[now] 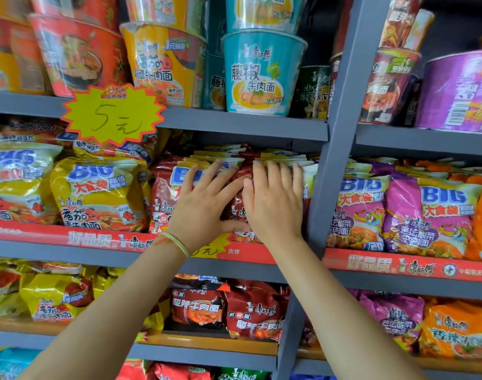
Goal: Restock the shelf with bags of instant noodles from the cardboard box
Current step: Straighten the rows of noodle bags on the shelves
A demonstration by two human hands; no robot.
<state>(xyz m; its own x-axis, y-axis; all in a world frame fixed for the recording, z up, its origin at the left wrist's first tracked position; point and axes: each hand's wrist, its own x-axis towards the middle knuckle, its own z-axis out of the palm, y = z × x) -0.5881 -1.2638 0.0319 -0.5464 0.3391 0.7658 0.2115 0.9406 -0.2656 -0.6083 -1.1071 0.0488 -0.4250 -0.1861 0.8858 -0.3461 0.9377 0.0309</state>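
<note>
Red bags of instant noodles [163, 193] stand packed upright in the middle shelf [242, 266], just left of the grey upright post. My left hand [204, 204] lies flat on the front of these bags with fingers spread. My right hand [272, 198] presses flat beside it, fingers straight and pointing up, thumb touching the left hand's fingers. Neither hand curls round a bag. The cardboard box is out of view.
Yellow noodle bags [97, 193] fill the shelf to the left, purple bags [426, 212] and orange ones to the right. Noodle cups [261, 72] line the shelf above, more bags the shelves below. A yellow starburst price tag [113, 116] hangs from the upper shelf edge. A grey post [336, 149] divides the bays.
</note>
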